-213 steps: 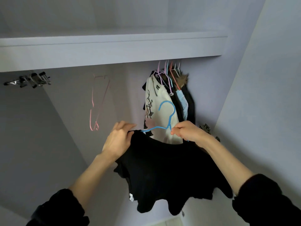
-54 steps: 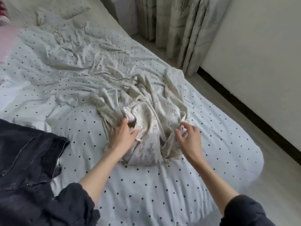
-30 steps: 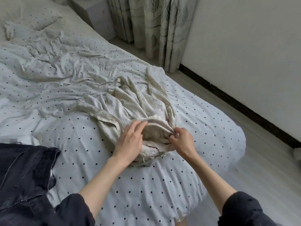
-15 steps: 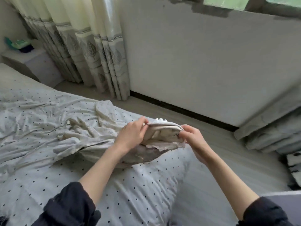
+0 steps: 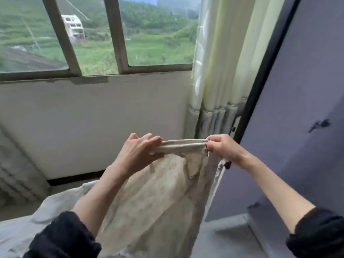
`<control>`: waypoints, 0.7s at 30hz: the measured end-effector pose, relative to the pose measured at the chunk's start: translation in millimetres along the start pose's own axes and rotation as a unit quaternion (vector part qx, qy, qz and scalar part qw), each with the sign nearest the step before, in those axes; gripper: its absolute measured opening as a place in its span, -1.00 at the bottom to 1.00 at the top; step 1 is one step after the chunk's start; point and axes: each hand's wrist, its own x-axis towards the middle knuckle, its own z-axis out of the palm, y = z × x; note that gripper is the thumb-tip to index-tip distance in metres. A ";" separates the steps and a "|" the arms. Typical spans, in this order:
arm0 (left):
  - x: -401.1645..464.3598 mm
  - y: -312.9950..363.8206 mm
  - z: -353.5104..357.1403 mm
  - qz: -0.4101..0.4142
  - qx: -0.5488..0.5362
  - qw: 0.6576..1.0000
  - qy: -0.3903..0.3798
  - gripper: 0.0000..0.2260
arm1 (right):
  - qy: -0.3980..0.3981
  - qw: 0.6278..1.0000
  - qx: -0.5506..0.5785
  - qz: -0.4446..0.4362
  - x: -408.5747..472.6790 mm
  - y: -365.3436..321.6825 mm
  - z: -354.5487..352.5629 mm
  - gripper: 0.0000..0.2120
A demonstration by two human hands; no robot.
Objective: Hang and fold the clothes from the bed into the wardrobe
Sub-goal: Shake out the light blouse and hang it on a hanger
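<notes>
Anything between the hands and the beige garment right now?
No. The left hand and right hand each grip the beige garment directly at its top edge, stretched between them; the rest hangs below. The wardrobe interior isn't in view.

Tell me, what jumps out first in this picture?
A beige garment held up in the middle, its top edge stretched between the left hand and the right hand. Behind it, a window shows green hillside, with a pale curtain to its right.
</notes>
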 end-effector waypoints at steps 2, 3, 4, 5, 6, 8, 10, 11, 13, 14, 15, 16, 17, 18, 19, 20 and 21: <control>33.3 40.4 3.9 0.026 -0.003 0.999 0.019 -0.80 | 0.045 0.998 -0.032 0.010 -22.9 13.4 -44.5 -0.81; 50.4 64.2 6.7 0.040 -0.008 0.999 0.026 -0.80 | 0.073 0.996 -0.046 0.021 -38.9 21.2 -68.6 -0.82; 58.1 74.1 9.7 0.042 -0.008 0.999 0.028 -0.81 | 0.089 0.994 -0.054 0.017 -45.3 24.5 -79.6 -0.82; 66.0 86.4 10.6 0.042 -0.018 0.999 0.027 -0.84 | 0.108 0.992 -0.064 0.017 -52.2 27.2 -90.5 -0.82; 74.3 99.1 11.8 0.040 -0.032 0.998 0.039 -0.88 | 0.131 0.988 -0.076 0.017 -61.0 29.9 -102.2 -0.82; 88.2 116.9 13.0 0.021 -0.059 0.997 0.053 -0.94 | 0.171 0.980 -0.102 0.022 -76.3 35.4 -123.9 -0.83; 103.5 139.8 11.8 0.006 -0.091 0.994 0.066 -0.94 | 0.224 0.967 -0.115 0.027 -97.4 39.5 -149.4 -0.84; 108.3 148.4 11.9 -0.004 -0.114 0.991 0.065 -0.91 | 0.247 0.962 -0.115 0.026 -106.1 38.8 -158.7 -0.83; 117.2 165.6 13.6 -0.023 -0.182 0.982 0.049 -0.84 | 0.300 0.947 -0.111 0.017 -123.9 35.9 -173.2 -0.82; 119.6 173.1 13.7 -0.042 -0.237 0.970 0.032 -0.81 | 0.323 0.940 -0.110 0.013 -130.6 35.4 -176.4 -0.83; 122.3 179.6 15.1 -0.058 -0.293 0.954 0.009 -0.80 | 0.345 0.931 -0.117 0.014 -138.1 33.8 -176.2 -0.83; 126.2 187.1 14.8 -0.066 -0.336 0.939 -0.024 -0.80 | 0.370 0.920 -0.131 0.017 -145.6 33.8 -175.9 -0.84; 127.6 191.0 15.5 -0.070 -0.368 0.926 -0.051 -0.80 | 0.386 0.909 -0.153 0.030 -148.1 36.7 -173.7 -0.86; 131.5 197.5 13.5 -0.060 -0.400 0.911 -0.078 -0.80 | 0.406 0.895 -0.177 0.057 -154.1 42.0 -173.4 -0.85; 134.2 203.2 11.0 -0.053 -0.430 0.896 -0.095 -0.77 | 0.410 0.885 -0.201 0.095 -159.8 45.9 -172.6 -0.80; 135.5 206.9 7.1 -0.043 -0.452 0.884 -0.108 -0.71 | 0.403 0.877 -0.223 0.141 -162.4 52.7 -170.9 -0.79; 139.3 215.4 2.4 -0.024 -0.471 0.874 -0.118 -0.59 | 0.395 0.867 -0.241 0.187 -169.5 58.1 -170.4 -0.82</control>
